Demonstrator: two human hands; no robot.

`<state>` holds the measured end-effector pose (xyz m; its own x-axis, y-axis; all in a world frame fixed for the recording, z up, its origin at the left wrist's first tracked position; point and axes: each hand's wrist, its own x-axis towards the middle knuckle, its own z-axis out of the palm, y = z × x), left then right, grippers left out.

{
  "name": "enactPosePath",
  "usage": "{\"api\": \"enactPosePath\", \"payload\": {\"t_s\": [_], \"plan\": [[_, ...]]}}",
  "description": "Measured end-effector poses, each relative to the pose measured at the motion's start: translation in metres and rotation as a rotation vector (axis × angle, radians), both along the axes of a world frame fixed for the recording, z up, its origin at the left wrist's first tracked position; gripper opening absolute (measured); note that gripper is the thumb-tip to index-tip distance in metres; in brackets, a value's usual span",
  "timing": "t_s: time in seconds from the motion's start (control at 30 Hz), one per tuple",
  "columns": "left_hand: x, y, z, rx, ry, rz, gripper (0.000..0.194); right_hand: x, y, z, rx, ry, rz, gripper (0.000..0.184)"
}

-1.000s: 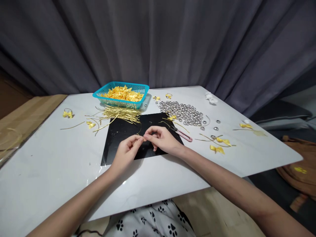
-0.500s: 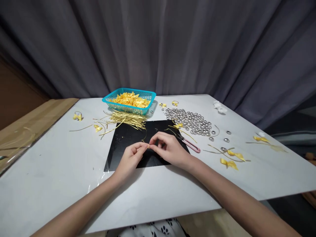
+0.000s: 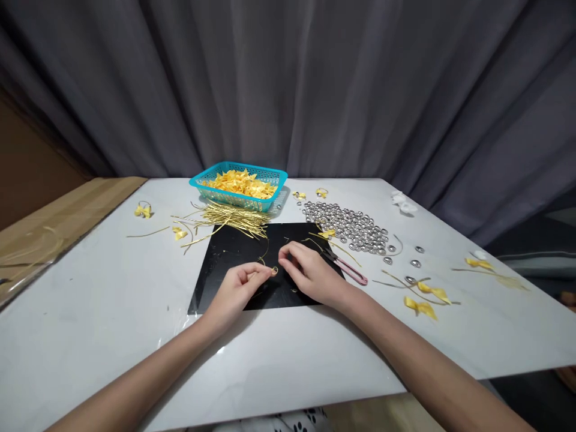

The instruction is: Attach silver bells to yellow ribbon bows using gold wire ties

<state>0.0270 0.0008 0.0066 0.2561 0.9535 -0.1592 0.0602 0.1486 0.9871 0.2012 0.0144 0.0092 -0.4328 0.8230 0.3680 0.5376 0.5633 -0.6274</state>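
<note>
A small gold cord loop [image 3: 274, 271] sits near the middle of the frame, over the black mat, its lower part pinched at the fingertips of the left hand [image 3: 236, 294]. That hand's grip is closed on the loop. Just to its right, the right hand [image 3: 310, 273] is apart from the loop, thumb and forefinger curled toward each other in a narrow grip; whether anything thin lies between them cannot be told.

Beneath both hands, the black mat [image 3: 225, 258] lies on the white tabletop [image 3: 112, 324]. At its right edge, scissors with pink handles [image 3: 351, 271] lie partly on it, near a yellow bow [image 3: 327, 234] and some loose gold cord. Over the mat's upper left edge spreads a bundle of gold cords [image 3: 234, 219], and just above that, left of the frame's centre, stands a blue basket [image 3: 192, 182] filled with yellow bows [image 3: 243, 183].

Right of centre, above the scissors, is a pile of silver beads [image 3: 346, 223], with a few stray ones to its right. Two more yellow bows [image 3: 419, 307] and crossed cords lie at the lower right of the pile; another bow [image 3: 479, 263] is near the right edge. On the left are a bow with a looped cord [image 3: 143, 210] and a bow [image 3: 179, 233] beside loose cord. A grey curtain [image 3: 270, 84] fills the upper frame.
</note>
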Motion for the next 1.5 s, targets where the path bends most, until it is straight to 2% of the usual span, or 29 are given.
{"api": "enactPosePath", "payload": {"t_s": [0.17, 0.5, 0.87, 1.3, 1.5], "plan": [[0.000, -0.001, 0.001, 0.013, -0.013, -0.005, 0.025, -0.001, -0.002, 0.000, -0.110, 0.126, 0.020, 0.009], [0.000, 0.000, -0.005, 0.081, 0.013, -0.052, 0.031, -0.006, -0.003, 0.000, -0.266, 0.146, 0.050, 0.019], [-0.001, 0.003, -0.008, 0.026, -0.021, -0.017, 0.040, -0.007, -0.002, -0.001, -0.334, 0.201, -0.012, 0.018], [-0.002, 0.003, -0.009, -0.005, 0.017, -0.035, 0.036, 0.000, 0.007, -0.003, -0.501, 0.441, -0.112, 0.027], [-0.001, 0.003, -0.009, 0.044, -0.001, -0.069, 0.038, -0.005, 0.000, -0.001, -0.589, 0.351, 0.052, 0.031]]}}
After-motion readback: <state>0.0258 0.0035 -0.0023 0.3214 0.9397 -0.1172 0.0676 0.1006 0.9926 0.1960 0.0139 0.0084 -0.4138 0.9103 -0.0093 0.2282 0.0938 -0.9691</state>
